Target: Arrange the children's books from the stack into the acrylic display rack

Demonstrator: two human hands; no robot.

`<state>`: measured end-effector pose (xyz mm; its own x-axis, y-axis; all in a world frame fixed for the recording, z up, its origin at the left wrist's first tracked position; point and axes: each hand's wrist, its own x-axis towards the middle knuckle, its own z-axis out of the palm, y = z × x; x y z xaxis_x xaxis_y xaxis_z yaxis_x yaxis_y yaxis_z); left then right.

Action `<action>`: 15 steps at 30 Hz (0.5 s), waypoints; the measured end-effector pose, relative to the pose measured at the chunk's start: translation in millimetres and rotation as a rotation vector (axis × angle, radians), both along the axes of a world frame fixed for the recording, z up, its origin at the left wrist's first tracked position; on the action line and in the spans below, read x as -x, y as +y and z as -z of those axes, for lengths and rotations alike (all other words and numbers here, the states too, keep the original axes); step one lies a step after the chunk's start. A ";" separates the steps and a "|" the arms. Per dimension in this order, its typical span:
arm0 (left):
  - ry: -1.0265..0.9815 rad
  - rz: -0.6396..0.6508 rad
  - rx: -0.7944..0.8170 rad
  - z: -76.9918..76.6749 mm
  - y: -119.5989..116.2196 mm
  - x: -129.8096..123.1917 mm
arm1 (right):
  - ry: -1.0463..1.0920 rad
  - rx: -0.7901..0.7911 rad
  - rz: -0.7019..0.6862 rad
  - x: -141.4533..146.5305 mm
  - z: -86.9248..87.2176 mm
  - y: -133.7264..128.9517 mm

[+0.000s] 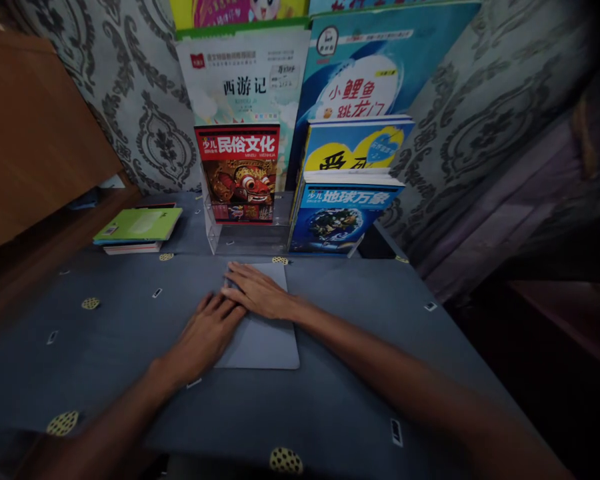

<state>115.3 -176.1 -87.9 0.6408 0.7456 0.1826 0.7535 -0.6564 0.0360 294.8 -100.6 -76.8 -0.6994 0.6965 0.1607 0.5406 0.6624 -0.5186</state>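
A flat, thin grey panel [267, 343] with rounded corners lies on the cloth-covered table, under both hands. My right hand [260, 293] rests flat across its far part, fingers stretched toward the left. My left hand [207, 337] lies over its left edge, its fingers extended and their tips meeting the right hand's fingers. Neither hand has anything between its fingers. The panel's upper left portion is hidden by the hands, and I cannot tell exactly what it is.
Behind the panel, a clear acrylic stand [250, 239] holds several upright books, among them a red-topped book [240, 173] and a blue globe-covered book [337, 220]. A green-topped stack of booklets [139, 225] lies at the left, near a wooden cabinet [35, 127]. A curtain [505, 200] hangs at the right.
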 end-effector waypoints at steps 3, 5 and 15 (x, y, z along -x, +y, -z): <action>0.019 -0.010 -0.001 2.0 -0.1 0.4 | -0.030 -0.022 0.067 -10.4 4.5 2.8; 0.024 -0.018 -0.005 3.8 0.1 1.5 | -0.056 -0.025 0.102 -18.2 6.6 3.6; 0.045 -0.021 -0.007 6.0 1.1 4.7 | -0.111 -0.121 0.173 -55.6 21.4 -0.3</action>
